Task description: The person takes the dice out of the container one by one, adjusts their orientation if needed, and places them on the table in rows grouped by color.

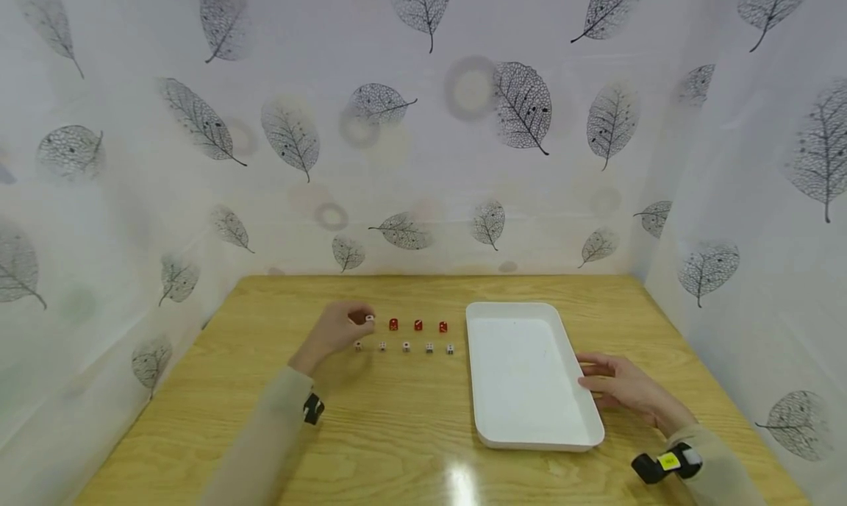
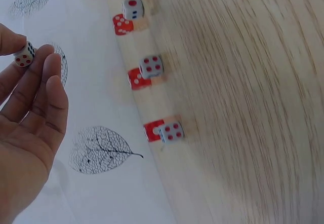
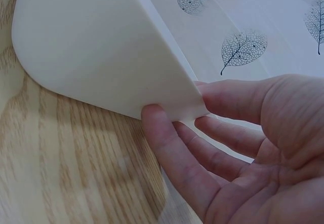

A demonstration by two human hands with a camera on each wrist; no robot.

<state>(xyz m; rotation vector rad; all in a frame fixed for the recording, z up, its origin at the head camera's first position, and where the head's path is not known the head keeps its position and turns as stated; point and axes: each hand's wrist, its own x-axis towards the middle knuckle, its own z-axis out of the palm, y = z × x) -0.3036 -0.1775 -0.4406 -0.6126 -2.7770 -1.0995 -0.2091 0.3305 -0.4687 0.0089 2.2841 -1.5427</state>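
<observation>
My left hand (image 1: pixel 337 327) pinches a white die (image 2: pixel 24 55) between thumb and fingertip, raised above the table's far left part. Red and black pips show on its faces. Beside that hand, red dice (image 1: pixel 418 325) form a back row, with several white dice (image 1: pixel 406 346) lined up in front of them. At the right, a shallow white tray (image 1: pixel 529 373) lies on the table. My right hand (image 1: pixel 629 390) holds its right edge, with thumb and fingers about the rim in the right wrist view.
The wooden table (image 1: pixel 397 418) carries the dice and tray. A pale curtain (image 1: pixel 430 175) printed with dark leaves surrounds its back and sides. Black wrist cameras (image 1: pixel 667 463) sit on both forearms.
</observation>
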